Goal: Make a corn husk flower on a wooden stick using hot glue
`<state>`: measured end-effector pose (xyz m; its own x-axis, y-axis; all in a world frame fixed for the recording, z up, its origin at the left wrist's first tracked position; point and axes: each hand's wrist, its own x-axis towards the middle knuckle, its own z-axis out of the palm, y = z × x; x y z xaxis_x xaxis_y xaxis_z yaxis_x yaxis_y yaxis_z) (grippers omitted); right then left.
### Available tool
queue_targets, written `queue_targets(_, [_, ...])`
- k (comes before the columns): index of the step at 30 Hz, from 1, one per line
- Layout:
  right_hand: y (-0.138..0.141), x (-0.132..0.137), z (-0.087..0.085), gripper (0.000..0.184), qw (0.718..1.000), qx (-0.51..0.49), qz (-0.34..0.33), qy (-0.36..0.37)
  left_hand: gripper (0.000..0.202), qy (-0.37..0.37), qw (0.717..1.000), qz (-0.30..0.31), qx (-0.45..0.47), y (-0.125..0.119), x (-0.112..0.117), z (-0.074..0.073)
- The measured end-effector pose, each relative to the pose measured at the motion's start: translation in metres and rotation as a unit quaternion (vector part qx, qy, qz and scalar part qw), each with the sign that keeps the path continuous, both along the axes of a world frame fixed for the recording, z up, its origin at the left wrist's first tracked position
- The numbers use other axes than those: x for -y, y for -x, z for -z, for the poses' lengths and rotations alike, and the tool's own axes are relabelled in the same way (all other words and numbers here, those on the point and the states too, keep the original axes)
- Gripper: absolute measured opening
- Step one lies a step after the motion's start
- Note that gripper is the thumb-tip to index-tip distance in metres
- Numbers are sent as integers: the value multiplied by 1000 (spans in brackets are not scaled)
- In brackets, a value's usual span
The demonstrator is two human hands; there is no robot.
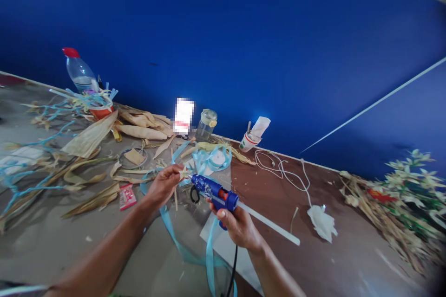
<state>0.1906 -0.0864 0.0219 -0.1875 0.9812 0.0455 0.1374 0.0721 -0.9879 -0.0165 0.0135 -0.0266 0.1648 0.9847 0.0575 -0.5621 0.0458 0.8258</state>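
Note:
My right hand [240, 227] is wrapped round the handle of a blue hot glue gun [214, 191], its nozzle pointing left. A long white glue stick [272, 222] sticks out of the back of the gun. Between the fingertips of my left hand [163, 185] is a small pale star-shaped flower [184, 173], seemingly of dried husk. The nozzle tip is at the flower; whether they touch I cannot tell. Light blue ribbon [170, 229] trails below and behind both hands, and black-handled scissors [195, 193] lie partly hidden behind the gun.
Dried corn husks [142, 125] and blue-wrapped twigs [38, 144] spread over the left. A plastic bottle [80, 72], a jar [206, 125] and a white cup [249, 141] stand along the blue wall. A white cable [296, 176] and a bundle of flowers [407, 195] lie right.

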Motion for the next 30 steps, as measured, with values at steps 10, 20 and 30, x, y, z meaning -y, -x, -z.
queue_targets(10, [2,0,-3,43,1000,15,-11,-5,18,17,1000,-5,-7,0,-1,1])
queue_targets(20, [2,-2,-7,45,1000,24,-3,-12,23,20,1000,-7,-7,-1,0,-5])
queue_targets(30, [-1,1,-8,43,999,27,-14,-24,19,22,1000,-14,-17,-1,-1,-1])
